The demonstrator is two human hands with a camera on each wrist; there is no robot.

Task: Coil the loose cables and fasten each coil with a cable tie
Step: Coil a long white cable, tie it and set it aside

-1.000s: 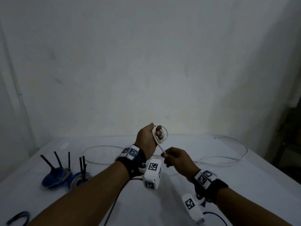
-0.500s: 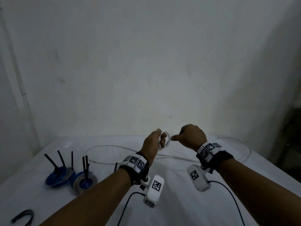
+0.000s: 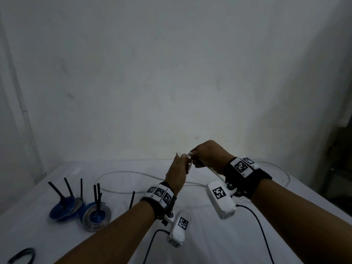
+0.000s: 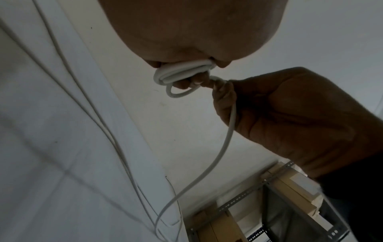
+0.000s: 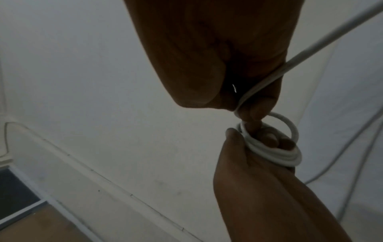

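Overhead, both hands meet above the table [image 3: 190, 235]. Closer, the left hand [image 4: 192, 31] wears the white cable [image 4: 225, 135] coil on its fingers as a former; the right hand [image 5: 215, 54] pinches the strand, guiding another wrap.

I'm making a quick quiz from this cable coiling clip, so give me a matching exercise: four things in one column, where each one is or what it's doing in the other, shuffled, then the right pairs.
Things
1. left hand
2. right hand
3. blue coils
4. loose white cable

States
A. lies in long curves on the table
B. holds a small white coil wound round its fingers
C. pinches the cable strand leading into the coil
D. rest at the table's left with black ties sticking up

Pairs: 1-B, 2-C, 3-D, 4-A
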